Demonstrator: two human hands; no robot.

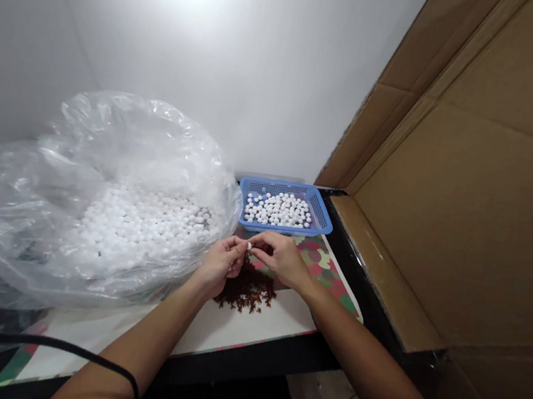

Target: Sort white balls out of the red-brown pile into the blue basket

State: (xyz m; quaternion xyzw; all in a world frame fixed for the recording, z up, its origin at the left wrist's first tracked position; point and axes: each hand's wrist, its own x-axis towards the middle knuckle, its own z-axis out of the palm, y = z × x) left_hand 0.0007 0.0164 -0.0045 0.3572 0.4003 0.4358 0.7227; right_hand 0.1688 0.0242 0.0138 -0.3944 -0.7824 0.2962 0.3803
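Over the table mat, my left hand (226,262) and my right hand (280,258) meet at their fingertips. Between them is a small white rounded piece (249,246), pinched by the left thumb and forefinger. The right thumb and fingers are drawn together against its other side; whether they also grip a second small part cannot be seen. Just below lies a heap of small dark reddish-brown pieces (249,291), partly covered by my hands. A blue plastic basket (286,231) beyond my hands contains many white rounded pieces (279,209).
To the left, a large clear plastic bag (122,119) stands open, full of white balls (141,223). A patterned mat (204,338) covers the table. Tall cardboard (490,194) walls the right side, with a white wall (265,78) behind. A black cable (46,341) crosses my left forearm.
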